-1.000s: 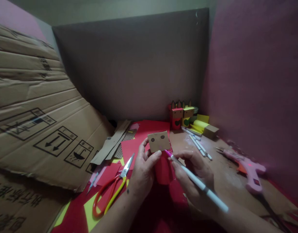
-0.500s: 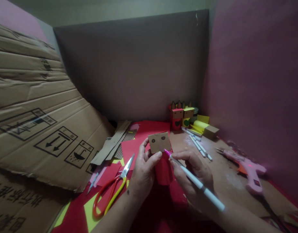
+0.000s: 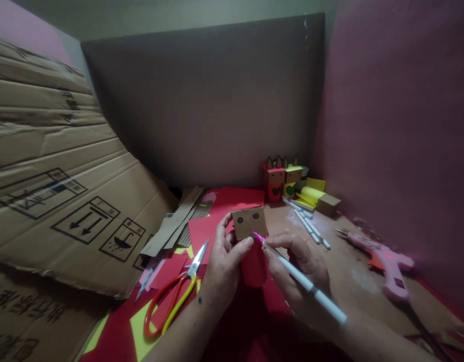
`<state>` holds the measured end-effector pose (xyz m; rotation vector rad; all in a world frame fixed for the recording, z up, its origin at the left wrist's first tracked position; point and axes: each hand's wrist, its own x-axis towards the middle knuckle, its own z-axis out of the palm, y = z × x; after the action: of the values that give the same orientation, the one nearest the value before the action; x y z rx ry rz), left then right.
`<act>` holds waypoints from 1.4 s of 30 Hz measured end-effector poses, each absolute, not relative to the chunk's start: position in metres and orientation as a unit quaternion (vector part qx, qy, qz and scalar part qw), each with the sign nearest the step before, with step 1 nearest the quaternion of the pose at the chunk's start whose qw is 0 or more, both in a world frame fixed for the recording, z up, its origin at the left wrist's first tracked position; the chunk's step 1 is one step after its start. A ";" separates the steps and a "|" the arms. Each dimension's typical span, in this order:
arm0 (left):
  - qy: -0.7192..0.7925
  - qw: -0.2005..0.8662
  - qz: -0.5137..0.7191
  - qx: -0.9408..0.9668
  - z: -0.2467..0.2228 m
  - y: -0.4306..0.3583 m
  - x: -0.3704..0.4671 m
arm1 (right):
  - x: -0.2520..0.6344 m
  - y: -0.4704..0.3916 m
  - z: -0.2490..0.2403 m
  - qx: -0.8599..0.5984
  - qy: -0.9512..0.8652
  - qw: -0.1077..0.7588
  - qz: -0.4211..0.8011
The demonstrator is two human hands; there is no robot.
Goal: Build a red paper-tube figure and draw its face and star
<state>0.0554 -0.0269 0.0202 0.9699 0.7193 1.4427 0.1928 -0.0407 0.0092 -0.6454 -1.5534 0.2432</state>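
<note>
Between my hands is a red paper figure [image 3: 253, 269] with a brown cardboard head [image 3: 249, 222], on which two dark eyes are drawn. My left hand [image 3: 226, 266] is wrapped round its left side, the thumb over the front just below the head. My right hand [image 3: 302, 271] grips a white marker [image 3: 307, 284]; its pink tip touches or nearly touches the lower edge of the cardboard head. Red and yellow handled scissors [image 3: 182, 284] lie left of my left hand, blades pointing away.
A pink glue gun [image 3: 390, 264] and its cord lie at the right. White markers [image 3: 309, 229] rest beyond my right hand. A red figure [image 3: 275, 185] and a yellow figure [image 3: 291, 183] stand at the back. A large cardboard sheet [image 3: 77, 166] leans at the left.
The cardboard head has shifted very slightly to the right and down. The marker is still in my right hand, its tip by the head's lower edge.
</note>
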 end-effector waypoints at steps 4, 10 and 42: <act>0.317 0.587 0.619 0.414 0.019 -0.027 0.055 | 0.193 -0.041 0.009 -0.285 -0.687 0.658 0.114; 0.319 0.584 0.613 0.426 0.020 -0.029 0.054 | 0.194 -0.040 0.009 -0.279 -0.692 0.655 0.122; 0.326 0.574 0.611 0.437 0.017 -0.027 0.053 | 0.192 -0.040 0.006 -0.302 -0.687 0.654 0.098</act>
<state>0.0532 -0.0274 0.0167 1.0249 0.7639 1.4309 0.1922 -0.0403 0.0061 -0.6846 -1.5585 0.2217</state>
